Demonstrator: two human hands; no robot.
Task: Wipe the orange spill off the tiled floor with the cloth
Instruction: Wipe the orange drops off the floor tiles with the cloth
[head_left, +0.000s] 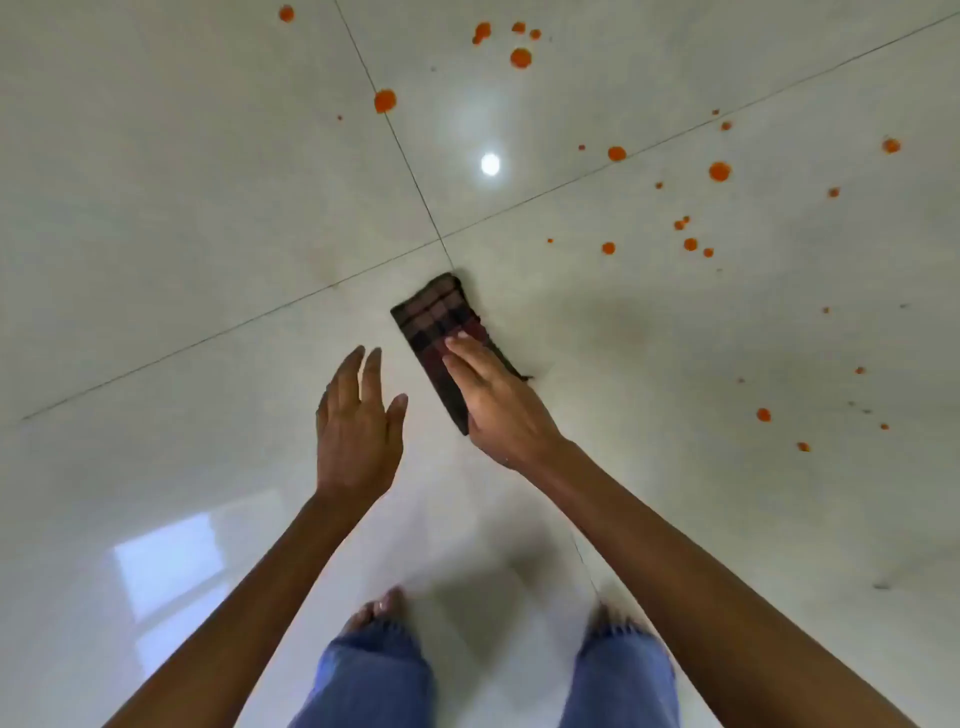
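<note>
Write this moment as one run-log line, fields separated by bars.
right hand: fingers straight on cloth | left hand: open, holds nothing | orange drops: unwiped, beyond cloth

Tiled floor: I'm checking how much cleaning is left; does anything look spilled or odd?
Yes. Orange liquid drops lie scattered over the glossy white tiled floor, mostly on the far side and to the right. The dark checked folded cloth, under the right hand, lies by the tile joint and touches none of them.
</note>
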